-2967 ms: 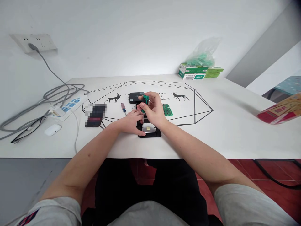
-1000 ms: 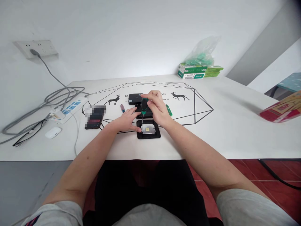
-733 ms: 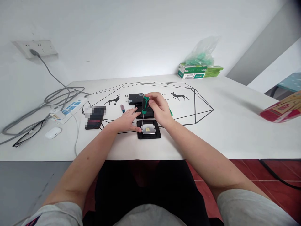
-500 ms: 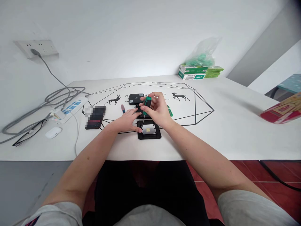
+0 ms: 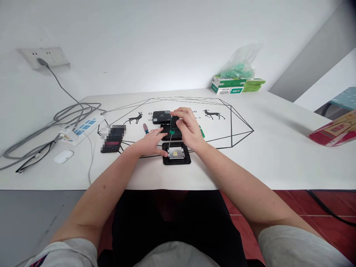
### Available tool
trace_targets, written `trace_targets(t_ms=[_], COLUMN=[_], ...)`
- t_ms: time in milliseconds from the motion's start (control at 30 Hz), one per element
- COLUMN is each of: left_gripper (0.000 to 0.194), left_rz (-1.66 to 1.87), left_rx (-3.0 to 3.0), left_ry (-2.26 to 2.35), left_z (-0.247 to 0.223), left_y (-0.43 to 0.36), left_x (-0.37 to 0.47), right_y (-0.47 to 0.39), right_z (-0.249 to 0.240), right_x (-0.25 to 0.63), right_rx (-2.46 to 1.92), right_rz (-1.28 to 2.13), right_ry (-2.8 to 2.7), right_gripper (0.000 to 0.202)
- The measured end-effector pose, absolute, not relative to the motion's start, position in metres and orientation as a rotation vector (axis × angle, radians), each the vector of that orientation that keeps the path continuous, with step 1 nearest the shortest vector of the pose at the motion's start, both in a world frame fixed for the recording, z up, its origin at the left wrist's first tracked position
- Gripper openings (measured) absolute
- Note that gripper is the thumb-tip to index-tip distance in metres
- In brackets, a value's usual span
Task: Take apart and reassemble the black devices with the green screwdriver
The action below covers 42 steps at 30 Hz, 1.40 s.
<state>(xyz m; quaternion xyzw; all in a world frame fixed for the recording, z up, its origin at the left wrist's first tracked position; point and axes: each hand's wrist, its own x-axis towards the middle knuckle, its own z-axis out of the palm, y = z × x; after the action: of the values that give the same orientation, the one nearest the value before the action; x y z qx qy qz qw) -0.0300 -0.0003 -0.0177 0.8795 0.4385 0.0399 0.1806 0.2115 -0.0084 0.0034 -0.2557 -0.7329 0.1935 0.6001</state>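
My right hand [image 5: 189,129] grips a screwdriver [image 5: 174,124] with a green and black handle. Its thin shaft slants down to the upper left corner of a silver metal plate [image 5: 180,151] with a yellowish square pad in the middle. That plate sits inside a black plastic cover [image 5: 177,162] lying flat on the table. The thumb of my left hand [image 5: 151,143] rests on the cover's left edge, while its other fingers stretch out over a second black case part [image 5: 175,132] just behind. Beyond that lies a black box-like part with labels [image 5: 161,117].
A small screwdriver [image 5: 145,128] lies left of the parts; a green circuit board [image 5: 202,132] peeks out at right. To the left are a phone [image 5: 114,139], a white mouse [image 5: 63,156], glasses [image 5: 36,157] and a power strip [image 5: 89,125] with cables. Green boxes [image 5: 230,83] stand against the wall.
My right hand's fingers have shifted around the screwdriver handle, now more over its top and right side. The tip stays at the plate's corner, and my left hand has hardly moved.
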Motion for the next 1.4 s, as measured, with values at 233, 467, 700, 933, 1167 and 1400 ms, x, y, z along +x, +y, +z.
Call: trace_targets(t_ms=[233,467,700,933,1167,1400], left_gripper=[0.121,0.118,0.116,0.098,0.043,0.011], left_rz=[0.112,0.154,0.153,0.215,0.403,0.465], left_rx=[2.492,2.508,2.558,2.577,2.565,2.598], left_ry=[1.227,1.181,1.184,1.151,1.048,0.947], left_z=[-0.018,-0.020,-0.017,-0.008,-0.006,-0.007], left_y=[0.002,0.004,0.003,-0.003,-0.012,-0.012], left_x=[-0.029,-0.031,-0.029,-0.024,-0.021,-0.018], right_y=[-0.013,-0.013,-0.007,-0.004,0.004,0.000], right_z=[0.000,-0.003,-0.001,0.000,-0.007,-0.007], right_x=[0.204,0.202,0.211,0.213,0.211,0.211], right_rx=[-0.558,-0.544,-0.688,-0.653,-0.713,-0.636], right_rz=[0.765,0.914,0.620,0.663,0.647,0.807], right_ry=[-1.575,-1.593,-1.672,-1.701,-1.628,-1.666], right_gripper=[0.032,0.041,0.036,0.034,0.049,0.052])
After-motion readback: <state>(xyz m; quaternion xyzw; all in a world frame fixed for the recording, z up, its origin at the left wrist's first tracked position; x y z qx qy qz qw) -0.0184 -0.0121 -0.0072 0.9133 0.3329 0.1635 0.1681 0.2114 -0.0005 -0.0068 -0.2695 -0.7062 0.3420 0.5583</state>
